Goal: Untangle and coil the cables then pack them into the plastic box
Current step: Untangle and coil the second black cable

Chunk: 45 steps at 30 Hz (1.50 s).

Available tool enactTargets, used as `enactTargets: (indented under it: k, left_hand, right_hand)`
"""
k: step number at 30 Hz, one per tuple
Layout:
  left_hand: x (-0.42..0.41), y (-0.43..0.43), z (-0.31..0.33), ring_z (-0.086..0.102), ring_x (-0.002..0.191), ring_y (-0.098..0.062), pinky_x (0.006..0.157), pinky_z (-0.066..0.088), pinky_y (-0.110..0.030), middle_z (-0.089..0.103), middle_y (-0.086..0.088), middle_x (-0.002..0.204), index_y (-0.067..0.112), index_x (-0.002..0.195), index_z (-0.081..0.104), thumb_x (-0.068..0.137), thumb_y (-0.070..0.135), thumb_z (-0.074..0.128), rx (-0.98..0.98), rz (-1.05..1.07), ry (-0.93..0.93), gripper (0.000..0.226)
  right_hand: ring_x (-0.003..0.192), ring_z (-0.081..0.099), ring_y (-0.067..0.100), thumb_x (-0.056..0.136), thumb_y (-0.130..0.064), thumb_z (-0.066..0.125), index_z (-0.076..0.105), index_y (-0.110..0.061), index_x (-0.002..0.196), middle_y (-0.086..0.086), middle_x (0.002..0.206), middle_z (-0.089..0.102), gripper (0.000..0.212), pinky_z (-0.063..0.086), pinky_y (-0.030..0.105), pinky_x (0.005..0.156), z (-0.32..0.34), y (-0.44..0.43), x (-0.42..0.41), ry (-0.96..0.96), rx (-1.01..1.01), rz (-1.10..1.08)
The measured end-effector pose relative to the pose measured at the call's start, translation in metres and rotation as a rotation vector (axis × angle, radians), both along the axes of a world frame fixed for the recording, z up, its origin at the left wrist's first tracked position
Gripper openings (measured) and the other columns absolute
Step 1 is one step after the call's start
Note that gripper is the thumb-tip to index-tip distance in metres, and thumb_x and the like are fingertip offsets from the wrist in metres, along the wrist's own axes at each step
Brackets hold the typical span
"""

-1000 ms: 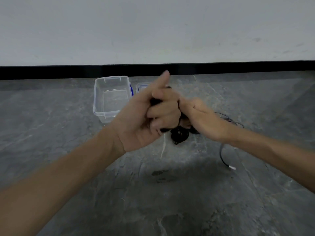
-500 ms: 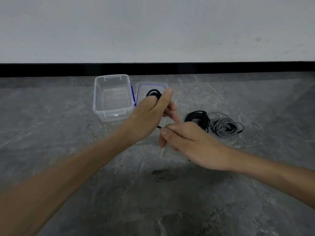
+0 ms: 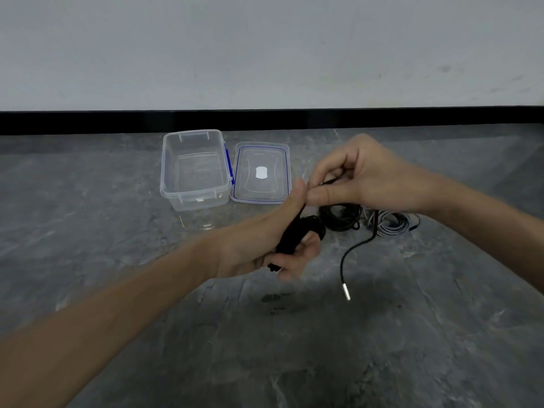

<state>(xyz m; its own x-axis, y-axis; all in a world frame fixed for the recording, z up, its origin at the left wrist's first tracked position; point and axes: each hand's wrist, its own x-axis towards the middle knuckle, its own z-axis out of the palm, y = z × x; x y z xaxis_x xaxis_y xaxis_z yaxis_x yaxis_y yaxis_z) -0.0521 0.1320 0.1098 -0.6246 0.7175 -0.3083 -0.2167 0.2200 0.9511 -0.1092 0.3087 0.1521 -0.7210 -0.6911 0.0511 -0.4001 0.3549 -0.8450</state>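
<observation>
My left hand (image 3: 265, 242) grips a small coil of black cable (image 3: 297, 234) in its palm, thumb pointing up. My right hand (image 3: 362, 178) is raised beside it and pinches the same cable between thumb and fingertips. The cable's loose end (image 3: 351, 251) hangs down in a curve to a silver tip (image 3: 346, 291). A clear plastic box (image 3: 194, 169) stands open on the floor behind my left hand, with nothing inside it.
The box's clear lid (image 3: 260, 172) with blue seal lies flat to the right of the box. A coiled black cable (image 3: 340, 216) and a coiled grey cable (image 3: 391, 222) lie on the grey stone floor under my right hand. A black skirting runs along the wall.
My right hand has lifted up and to the right, drawing the cable out. My left hand has dropped lower with the coil. The lid has come into full view.
</observation>
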Motion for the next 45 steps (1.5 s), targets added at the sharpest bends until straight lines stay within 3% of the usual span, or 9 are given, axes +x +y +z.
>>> enactTargets:
  k: [6, 13, 24, 27, 30, 33, 37, 42, 45]
  left_hand:
    - [0.001, 0.003, 0.017, 0.037, 0.038, -0.009, 0.046, 0.035, -0.016, 0.027, 0.011, 0.036, 0.025, 0.052, 0.042, 0.091, 0.057, 0.028, 0.301, 0.080, -0.148, 0.053]
    - [-0.011, 0.004, 0.034, 0.050, 0.053, -0.012, 0.060, 0.048, -0.020, 0.046, 0.007, 0.049, 0.021, 0.063, 0.053, 0.094, 0.053, 0.034, 0.651, 0.378, -0.199, 0.048]
    - [-0.029, -0.009, -0.002, 0.068, 0.095, -0.020, 0.091, 0.050, -0.024, 0.075, -0.006, 0.087, 0.009, 0.093, 0.063, 0.103, 0.016, 0.037, 0.064, 0.571, 0.365, 0.028]
    - [-0.027, -0.015, -0.009, 0.067, 0.087, -0.012, 0.085, 0.049, -0.019, 0.073, -0.002, 0.086, 0.013, 0.092, 0.067, 0.103, 0.021, 0.039, -0.172, 0.489, 0.516, 0.031]
    - [-0.024, -0.014, -0.015, 0.054, 0.067, -0.018, 0.072, 0.045, -0.038, 0.058, -0.008, 0.072, 0.027, 0.074, 0.057, 0.104, 0.027, 0.036, -0.448, 0.337, 0.709, 0.037]
    - [-0.020, -0.011, -0.009, 0.057, 0.067, -0.016, 0.072, 0.046, -0.033, 0.064, -0.017, 0.076, 0.009, 0.076, 0.061, 0.100, 0.051, 0.022, -0.395, 0.285, 0.527, 0.062]
    - [-0.012, -0.009, -0.007, 0.050, 0.052, -0.012, 0.064, 0.040, -0.018, 0.054, -0.003, 0.051, 0.014, 0.066, 0.055, 0.088, 0.065, 0.000, -0.213, 0.113, 0.244, 0.079]
    - [-0.005, -0.005, -0.001, 0.036, 0.039, -0.016, 0.051, 0.036, -0.019, 0.022, 0.005, 0.036, 0.019, 0.048, 0.037, 0.087, 0.067, 0.009, 0.042, 0.085, -0.034, 0.068]
    - [-0.005, -0.003, 0.007, 0.036, 0.035, -0.013, 0.047, 0.036, -0.018, 0.022, 0.007, 0.032, 0.021, 0.044, 0.036, 0.090, 0.060, 0.021, 0.188, 0.116, -0.127, 0.062]
  right_hand:
    - [0.049, 0.026, 0.012, 0.079, -0.035, 0.067, 0.077, -0.026, 0.076, 0.011, 0.055, 0.035, 0.014, 0.025, 0.022, 0.044, -0.016, 0.004, -0.006, -0.137, -0.164, -0.025]
    - [0.049, 0.038, 0.014, 0.099, -0.032, 0.039, 0.062, -0.017, 0.075, 0.001, 0.052, 0.044, 0.037, 0.036, 0.022, 0.049, -0.052, -0.009, 0.019, -0.240, -0.114, -0.134]
    - [0.050, 0.040, 0.011, 0.102, -0.020, 0.044, 0.062, -0.013, 0.090, -0.010, 0.051, 0.043, 0.023, 0.039, 0.031, 0.053, -0.056, -0.024, 0.058, -0.271, 0.075, -0.095]
    - [0.048, 0.045, 0.000, 0.100, -0.020, 0.048, 0.065, -0.019, 0.088, -0.014, 0.050, 0.050, 0.021, 0.038, 0.018, 0.053, -0.040, -0.019, 0.051, -0.172, 0.190, -0.059]
    - [0.049, 0.049, 0.009, 0.099, -0.021, 0.050, 0.069, -0.018, 0.085, -0.001, 0.060, 0.057, 0.024, 0.040, 0.020, 0.050, -0.023, -0.013, 0.034, -0.088, 0.254, -0.041]
    - [0.063, 0.059, 0.032, 0.097, -0.027, 0.053, 0.069, -0.019, 0.080, 0.013, 0.073, 0.068, 0.025, 0.051, 0.038, 0.062, -0.011, -0.011, 0.019, 0.089, 0.340, 0.071]
    - [0.053, 0.051, 0.017, 0.088, -0.038, 0.063, 0.069, -0.012, 0.074, 0.002, 0.059, 0.061, 0.030, 0.037, 0.017, 0.052, 0.005, -0.008, 0.003, 0.366, 0.340, 0.135]
    - [0.069, 0.065, 0.023, 0.084, -0.032, 0.063, 0.074, -0.004, 0.088, 0.011, 0.077, 0.072, 0.030, 0.051, 0.032, 0.066, 0.004, -0.001, -0.013, 0.185, 0.108, 0.071]
    - [0.068, 0.057, 0.011, 0.086, -0.029, 0.058, 0.071, -0.008, 0.089, 0.010, 0.074, 0.066, 0.025, 0.047, 0.018, 0.065, -0.011, -0.004, -0.010, 0.040, -0.032, 0.012]
